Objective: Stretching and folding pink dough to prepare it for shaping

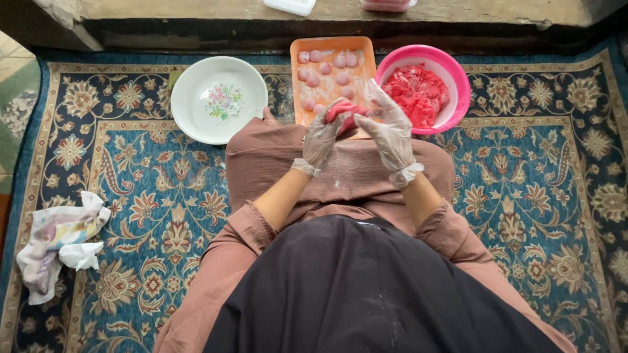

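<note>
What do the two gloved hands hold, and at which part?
Both hands, left hand and right hand, hold one red dough piece between them, fingers closed around its sides.

Hidden and cut-off parts — seen from above

The pink lump (347,115) is mostly covered by the gloved left hand (322,135) and right hand (390,127) closed about it — its shape cannot be told. They also hide the near edge of the orange tray (330,44). The top edge cuts off a white container (290,6) and a red one (387,4).
</note>
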